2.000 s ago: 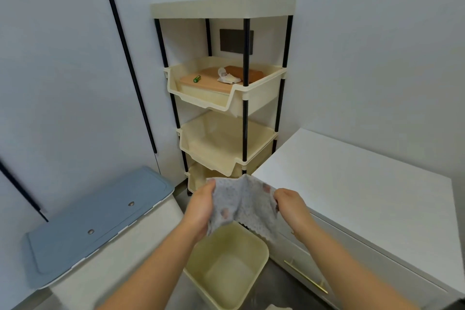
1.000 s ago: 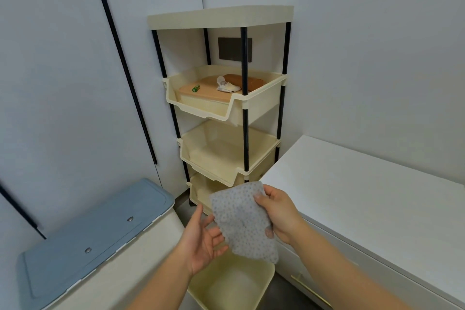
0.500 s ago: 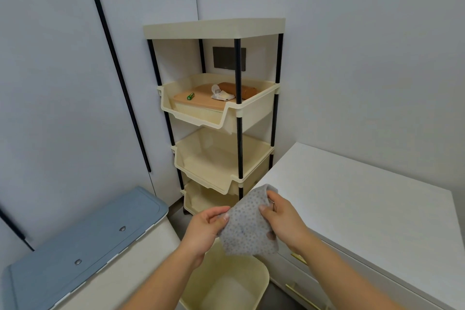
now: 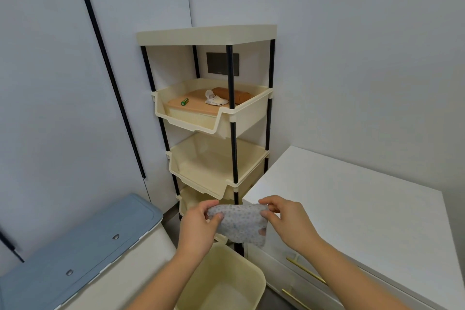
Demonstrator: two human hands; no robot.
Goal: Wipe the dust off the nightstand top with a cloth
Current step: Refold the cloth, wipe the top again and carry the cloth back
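A grey dotted cloth [image 4: 241, 224], folded into a small rectangle, hangs between both hands in front of me. My left hand [image 4: 198, 228] pinches its left edge and my right hand [image 4: 288, 221] pinches its right edge. The white nightstand [image 4: 352, 209] stands to the right with a bare flat top; the cloth is held just off its near left corner, not touching the top. Gold drawer handles show on the nightstand's front.
A cream tiered shelf rack [image 4: 214, 118] stands in the corner behind the cloth, with a green battery and small items in its upper tray. A cream waste bin [image 4: 221, 282] sits open below my hands. A box with a blue lid [image 4: 75, 246] is at the lower left.
The cloth has gone from spread open to folded into a small rectangle. My left hand let go, then took hold of it again. The view has tilted upward.
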